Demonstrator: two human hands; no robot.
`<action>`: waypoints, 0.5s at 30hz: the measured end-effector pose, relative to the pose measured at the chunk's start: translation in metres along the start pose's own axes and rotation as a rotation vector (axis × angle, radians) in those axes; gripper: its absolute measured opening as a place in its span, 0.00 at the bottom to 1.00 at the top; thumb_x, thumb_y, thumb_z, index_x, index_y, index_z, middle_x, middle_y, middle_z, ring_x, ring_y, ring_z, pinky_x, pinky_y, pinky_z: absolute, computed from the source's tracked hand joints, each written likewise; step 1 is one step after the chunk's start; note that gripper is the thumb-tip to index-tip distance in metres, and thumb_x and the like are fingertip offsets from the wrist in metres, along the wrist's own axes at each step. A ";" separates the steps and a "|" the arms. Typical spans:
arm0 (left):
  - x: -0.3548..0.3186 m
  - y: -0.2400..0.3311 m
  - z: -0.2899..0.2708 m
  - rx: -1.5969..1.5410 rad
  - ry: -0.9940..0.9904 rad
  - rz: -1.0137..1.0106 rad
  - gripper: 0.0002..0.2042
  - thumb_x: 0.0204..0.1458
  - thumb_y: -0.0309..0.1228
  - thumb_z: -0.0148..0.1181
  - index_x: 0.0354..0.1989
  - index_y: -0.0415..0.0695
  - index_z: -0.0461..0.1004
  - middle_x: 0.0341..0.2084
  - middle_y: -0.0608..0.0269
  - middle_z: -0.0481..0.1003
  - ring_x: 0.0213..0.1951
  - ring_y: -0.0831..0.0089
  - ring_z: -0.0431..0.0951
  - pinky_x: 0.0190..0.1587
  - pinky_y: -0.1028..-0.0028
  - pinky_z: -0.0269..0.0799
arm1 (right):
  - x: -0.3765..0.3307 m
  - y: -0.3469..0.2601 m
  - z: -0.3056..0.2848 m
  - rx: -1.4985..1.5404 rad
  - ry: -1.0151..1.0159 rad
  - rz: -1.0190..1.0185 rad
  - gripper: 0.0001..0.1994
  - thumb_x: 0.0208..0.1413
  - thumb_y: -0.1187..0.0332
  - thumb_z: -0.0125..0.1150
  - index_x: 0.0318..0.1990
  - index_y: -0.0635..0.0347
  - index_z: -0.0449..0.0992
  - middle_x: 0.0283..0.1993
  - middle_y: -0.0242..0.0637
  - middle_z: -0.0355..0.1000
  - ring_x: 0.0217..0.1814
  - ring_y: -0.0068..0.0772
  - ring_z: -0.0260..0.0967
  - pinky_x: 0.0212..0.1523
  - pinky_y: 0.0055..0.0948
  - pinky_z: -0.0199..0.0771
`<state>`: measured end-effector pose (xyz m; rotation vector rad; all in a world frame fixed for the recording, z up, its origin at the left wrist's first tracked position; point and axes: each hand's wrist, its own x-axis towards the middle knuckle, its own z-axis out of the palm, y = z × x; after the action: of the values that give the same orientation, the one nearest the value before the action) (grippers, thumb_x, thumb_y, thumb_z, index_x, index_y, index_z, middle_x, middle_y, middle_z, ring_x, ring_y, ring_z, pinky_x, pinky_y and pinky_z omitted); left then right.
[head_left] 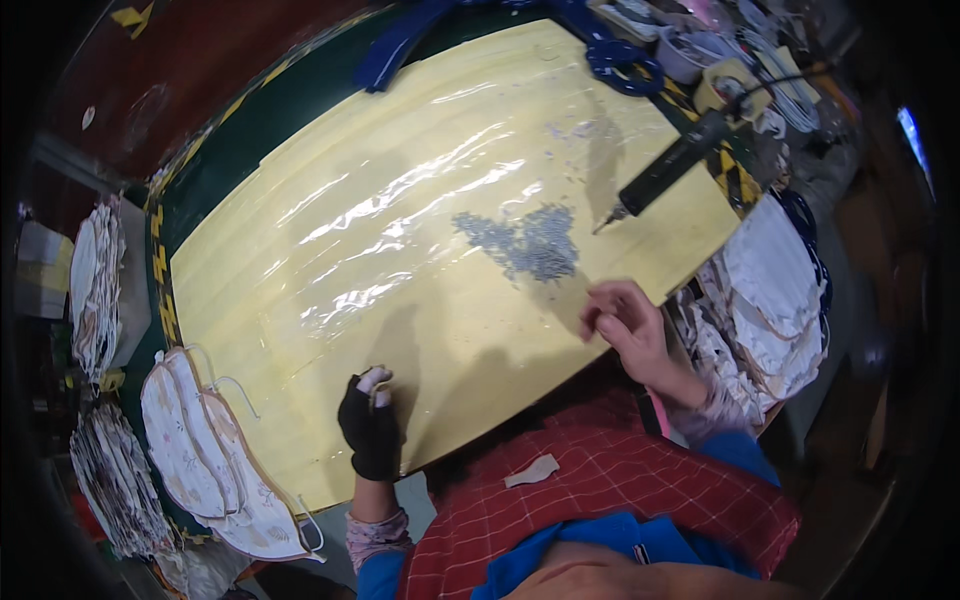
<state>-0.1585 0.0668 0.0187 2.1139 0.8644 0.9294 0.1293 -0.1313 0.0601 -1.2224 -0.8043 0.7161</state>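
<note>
My left hand [370, 428], in a black fingerless glove with pale coverings on the fingertips, is at the near edge of the yellow work surface [250, 290]. Its fingers are curled with thumb and finger close together; what they hold, if anything, I cannot make out. My bare right hand [637, 338] is above the near right edge, fingers loosely bent and apart from the thumb, nothing visible in it. Beyond it is a scattered heap of small grey metallic pieces [545, 245]. To its right, a black corded tool [672, 165] slants down, its thin metal tip beside the heap.
White fabric pieces [195, 440] with tan edging and cords lie at the near left corner. More stacked fabric [100, 290] stands farther left, and a white stack [775, 290] is at right. A blue frame-like object [420, 35] crosses the far edge. Clutter with cables [790, 90] fills the far right.
</note>
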 end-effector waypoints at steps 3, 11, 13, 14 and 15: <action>0.005 0.003 -0.005 0.120 -0.101 0.140 0.13 0.46 0.17 0.56 0.41 0.44 0.76 0.32 0.54 0.78 0.34 0.57 0.79 0.37 0.64 0.75 | 0.168 -0.017 0.068 -0.128 -0.034 0.045 0.20 0.62 0.68 0.59 0.58 0.67 0.66 0.49 0.40 0.72 0.47 0.28 0.71 0.47 0.26 0.73; 0.000 -0.008 0.004 0.201 -0.468 0.128 0.07 0.56 0.32 0.57 0.40 0.50 0.78 0.24 0.61 0.76 0.27 0.60 0.78 0.25 0.62 0.72 | 0.531 0.160 0.089 -0.042 0.561 0.260 0.31 0.54 0.60 0.70 0.57 0.72 0.63 0.53 0.50 0.71 0.50 0.46 0.74 0.49 0.40 0.79; -0.005 -0.013 0.009 0.120 -0.619 -0.015 0.06 0.55 0.32 0.57 0.40 0.51 0.78 0.24 0.61 0.76 0.26 0.61 0.78 0.24 0.62 0.72 | 0.560 0.191 0.074 0.035 0.644 0.134 0.27 0.56 0.63 0.68 0.56 0.69 0.65 0.51 0.49 0.72 0.48 0.47 0.75 0.48 0.42 0.79; -0.008 -0.013 0.010 0.136 -0.566 0.039 0.07 0.56 0.32 0.57 0.41 0.51 0.78 0.25 0.62 0.76 0.27 0.61 0.78 0.23 0.62 0.72 | 0.551 0.187 0.092 0.160 0.552 0.138 0.25 0.57 0.64 0.67 0.56 0.68 0.65 0.52 0.48 0.72 0.49 0.47 0.75 0.50 0.43 0.78; -0.012 -0.009 0.009 0.162 -0.502 0.085 0.07 0.56 0.32 0.57 0.41 0.51 0.78 0.26 0.62 0.76 0.27 0.61 0.79 0.23 0.62 0.72 | 0.528 0.163 0.124 0.289 0.445 0.147 0.24 0.57 0.65 0.66 0.57 0.66 0.65 0.53 0.47 0.72 0.49 0.47 0.75 0.52 0.43 0.78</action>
<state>-0.1605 0.0599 0.0024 2.3859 0.6074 0.3410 0.3009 0.4046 -0.0058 -1.1261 -0.2357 0.6212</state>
